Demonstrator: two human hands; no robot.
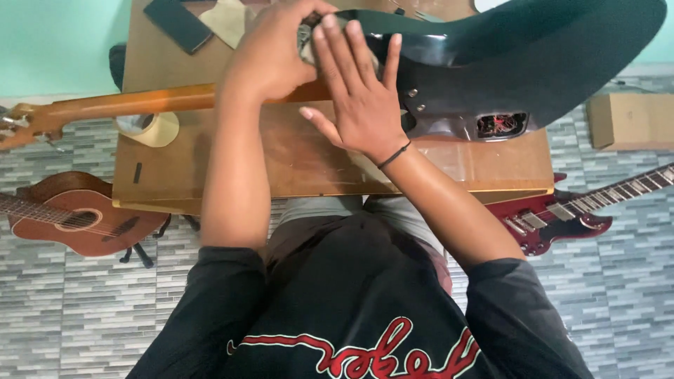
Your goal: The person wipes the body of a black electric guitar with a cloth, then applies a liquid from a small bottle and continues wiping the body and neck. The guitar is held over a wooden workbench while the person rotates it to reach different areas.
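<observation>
Two hands at the neck joint of a black electric guitar body [533, 49] lying on a wooden table [295, 161].

The left hand [270, 56] curls over the joint, grip hidden; the right hand [358, 98] presses flat, fingers spread. The body looks heavy, stiff and glossy-slick, its open cavity wiring [500, 125] fragile; body edge and wooden neck [126, 104] seem the safest holds.

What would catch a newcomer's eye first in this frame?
The black electric guitar body lying back-up on the wooden table, with an open cavity showing wires. Both hands press where the wooden neck joins it: the left hand on top, the right hand spread flat. A red electric guitar and a brown acoustic guitar lie on the tiled floor either side.
</observation>
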